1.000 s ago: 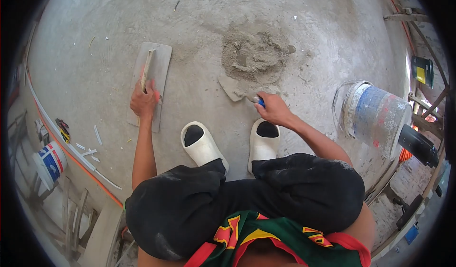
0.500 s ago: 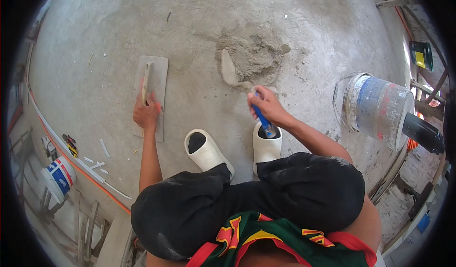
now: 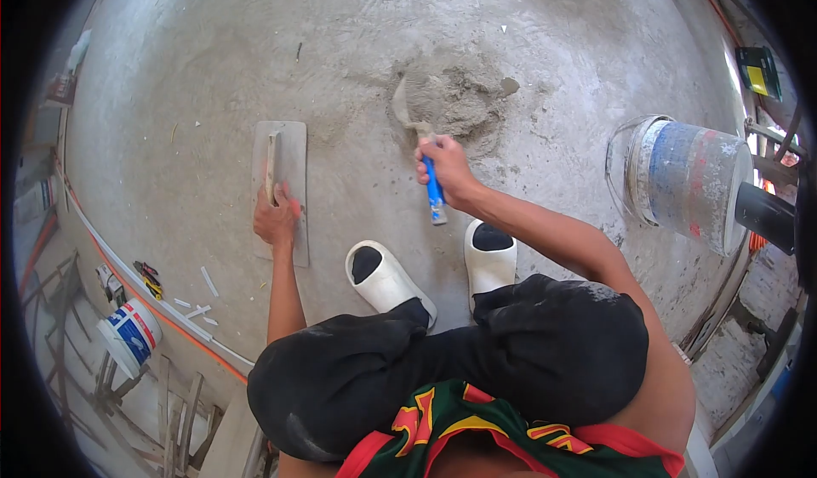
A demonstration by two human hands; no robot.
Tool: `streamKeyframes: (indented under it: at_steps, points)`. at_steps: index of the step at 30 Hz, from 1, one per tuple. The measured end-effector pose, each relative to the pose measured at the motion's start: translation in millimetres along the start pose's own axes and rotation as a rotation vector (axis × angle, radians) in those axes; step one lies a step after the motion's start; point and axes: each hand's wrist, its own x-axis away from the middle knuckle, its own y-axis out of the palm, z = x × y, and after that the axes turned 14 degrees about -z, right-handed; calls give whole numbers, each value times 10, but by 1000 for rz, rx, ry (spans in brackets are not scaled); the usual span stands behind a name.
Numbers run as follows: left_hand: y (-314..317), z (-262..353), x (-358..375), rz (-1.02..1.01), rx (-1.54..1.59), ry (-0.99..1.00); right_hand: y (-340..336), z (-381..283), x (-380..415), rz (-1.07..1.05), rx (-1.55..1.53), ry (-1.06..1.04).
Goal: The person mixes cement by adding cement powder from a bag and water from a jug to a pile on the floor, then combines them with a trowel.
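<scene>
My left hand [image 3: 275,216] is wrapped round the handle of a flat rectangular plastering float [image 3: 294,159], which lies flat on the concrete floor. In my right hand [image 3: 448,170] is the blue handle of a trowel [image 3: 402,104]. The trowel's mortar-coated blade rests at the left edge of a heap of wet grey mortar [image 3: 464,99], its tip pointing away from me. Both tools are in front of my white clogs [image 3: 383,275], with the float on the left and the heap farther out near the middle.
A mortar-stained bucket [image 3: 694,180] lies on its side at the right, beside a black cylinder [image 3: 766,216]. On the left are a small white and blue pail [image 3: 132,335], pliers [image 3: 149,280], white plastic scraps [image 3: 200,311] and an orange hose [image 3: 170,318]. Wooden pieces [image 3: 191,410] stand lower left.
My right hand has moved forward and left, and the trowel blade has turned on edge against the mortar. The left hand stays on the float. The whole view has shifted slightly.
</scene>
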Motion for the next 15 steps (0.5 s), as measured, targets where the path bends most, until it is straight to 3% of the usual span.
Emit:
streamKeyframes:
  at_steps: [4, 9, 12, 15]
  points:
    - [9, -15, 3, -34, 3, -8, -334, -364, 322, -297, -590, 206]
    - [38, -48, -23, -6, -18, 3, -635, -926, 904, -132, 714, 88]
    - [-12, -5, -11, -49, 24, -20, -1097, -1116, 978, 173, 1552, -102]
    - [26, -44, -23, -32, -6, -15, -1414, -1171, 901, 402, 1745, -152]
